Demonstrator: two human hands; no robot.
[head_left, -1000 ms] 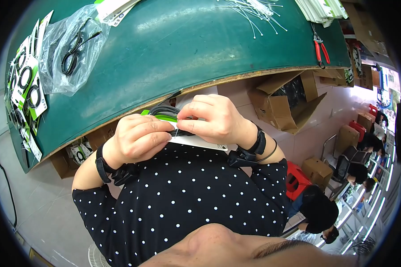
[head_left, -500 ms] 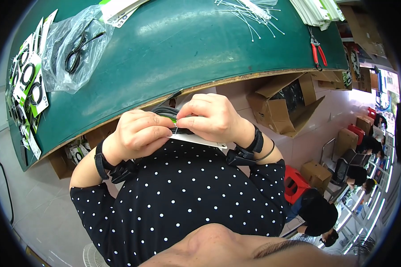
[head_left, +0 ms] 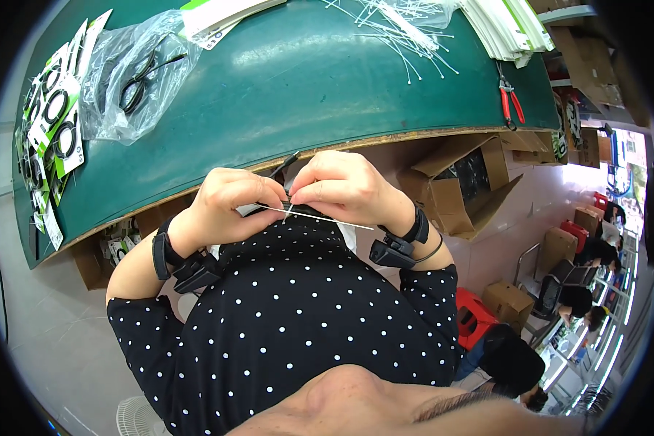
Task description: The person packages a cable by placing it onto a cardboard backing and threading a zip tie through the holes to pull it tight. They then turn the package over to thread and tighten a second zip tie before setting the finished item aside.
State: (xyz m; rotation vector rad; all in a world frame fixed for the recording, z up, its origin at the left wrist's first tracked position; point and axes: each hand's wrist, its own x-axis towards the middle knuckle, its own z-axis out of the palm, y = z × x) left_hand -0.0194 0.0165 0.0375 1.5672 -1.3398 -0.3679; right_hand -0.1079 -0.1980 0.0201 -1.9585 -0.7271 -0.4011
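Observation:
My left hand (head_left: 232, 207) and my right hand (head_left: 347, 190) meet in front of my body, close to the table's edge. Their fingertips are pinched together at a small white cable tie (head_left: 288, 211) on a coiled black cable (head_left: 286, 163). One end of the cable sticks out beyond my fingers toward the table; most of the coil is hidden by them. A thin white card (head_left: 334, 219), seen nearly edge-on, runs beneath the fingers and out past my right hand.
On the green table (head_left: 291, 87) lie carded cables (head_left: 57, 120), a clear bag (head_left: 134, 94), loose cable ties (head_left: 407, 36), stacked cards (head_left: 505, 29) and red-handled cutters (head_left: 511, 102). An opened carton (head_left: 450, 192) stands below the table. People sit at the right.
The card has tilted from showing some of its face to nearly edge-on, and the coil is now more hidden. Both hands stay pinched together; the whole view has shifted slightly.

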